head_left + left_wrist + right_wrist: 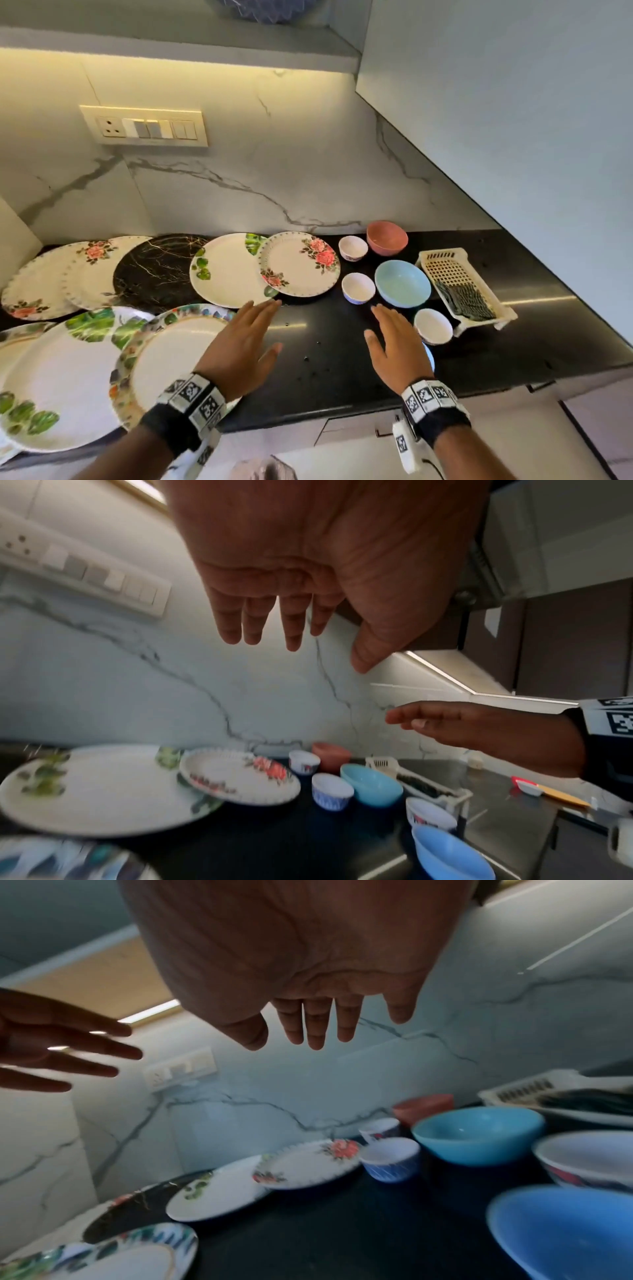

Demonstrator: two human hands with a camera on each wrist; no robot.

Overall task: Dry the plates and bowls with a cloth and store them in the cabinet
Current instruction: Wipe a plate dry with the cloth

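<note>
Item: left hand (239, 346) and right hand (399, 342), fingers straight and spread, holding nothing, poised above the black counter (325, 342). Plates (226, 270) fan out left of the left hand, overlapping (likely laid out to dry). Bowls (402, 282) sit just beyond the right fingertips. Folded cloth (467, 301) in the basket (442, 257), further right.

The right hand (308, 961) hangs palm down above the black counter (342, 1218), fingers (316, 1026) straight and holding nothing. The left hand (51, 1042) reaches in from the left edge, fingers spread. Below stand a light blue bowl (479, 1134), a darker blue bowl (561, 1234), a small white cup (390, 1158) and a rose-patterned plate (308, 1164) overlapping a leaf-patterned plate (215, 1196).
</note>
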